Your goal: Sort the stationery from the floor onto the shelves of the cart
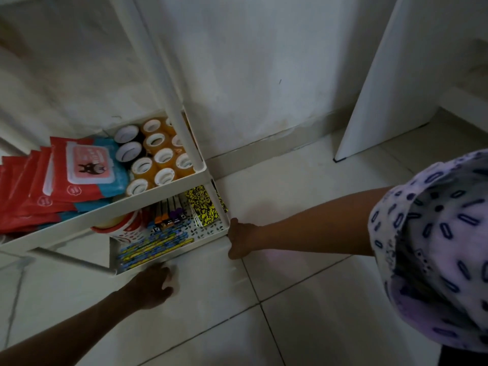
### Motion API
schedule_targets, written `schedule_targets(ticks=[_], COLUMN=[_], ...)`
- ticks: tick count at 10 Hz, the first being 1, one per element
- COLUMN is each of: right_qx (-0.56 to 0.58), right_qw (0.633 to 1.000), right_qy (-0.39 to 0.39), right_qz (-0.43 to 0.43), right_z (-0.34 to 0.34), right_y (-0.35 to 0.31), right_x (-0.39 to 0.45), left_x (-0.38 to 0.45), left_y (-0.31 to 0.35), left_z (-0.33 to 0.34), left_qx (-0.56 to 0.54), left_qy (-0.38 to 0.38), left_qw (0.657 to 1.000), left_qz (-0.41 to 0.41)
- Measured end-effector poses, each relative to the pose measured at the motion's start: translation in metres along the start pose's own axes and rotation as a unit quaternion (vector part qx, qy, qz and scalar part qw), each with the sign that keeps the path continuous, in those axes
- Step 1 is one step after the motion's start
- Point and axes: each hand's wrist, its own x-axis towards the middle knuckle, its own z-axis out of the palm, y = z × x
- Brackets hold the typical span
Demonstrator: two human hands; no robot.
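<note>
I see cart (pixel 184 256) shelves filled, floor (pixel 303 299) bare; right hand (pixel 239 240) grips its corner, left hand (pixel 153 285) loosely curled, empty.

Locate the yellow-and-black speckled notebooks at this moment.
In the head view, the notebooks stand at the right end of the cart's bottom shelf, right of the markers, just left of the right hand.

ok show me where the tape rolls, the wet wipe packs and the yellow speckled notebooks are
tape rolls (pixel 155 158): head view, top of a middle roll.
wet wipe packs (pixel 87 167): head view, pink lid of the front pack.
yellow speckled notebooks (pixel 202 207): head view, cover of the top one.
</note>
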Motion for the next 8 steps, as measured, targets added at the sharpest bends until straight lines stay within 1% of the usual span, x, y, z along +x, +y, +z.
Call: schedule_targets(ticks=[2, 4, 6, 8], right_qx=[0.005, 0.007, -0.027, -0.088], right_qw=[1.0, 1.0, 1.0, 0.996], right_qy=[0.011, 0.001, 0.008, 0.001], right_qz=[-0.001, 0.002, -0.001, -0.006], right_z=[-0.003, -0.009, -0.008, -0.006], right_y=[-0.002, -0.001, -0.003, -0.006], right_x=[0.003, 0.008, 0.008, 0.011], left_x=[0.002, 0.002, -0.005, -0.016], left_y=[0.004, 0.006, 0.007, 0.003], left_z=[-0.001, -0.003, -0.008, -0.012], left_qx=[0.007, 0.003, 0.001, -0.027], left_qy=[0.001, -0.006, -0.015, -0.004], left_qw=[1.0, 1.0, 1.0, 1.0], left_qz=[-0.006, -0.013, -0.014, -0.016])
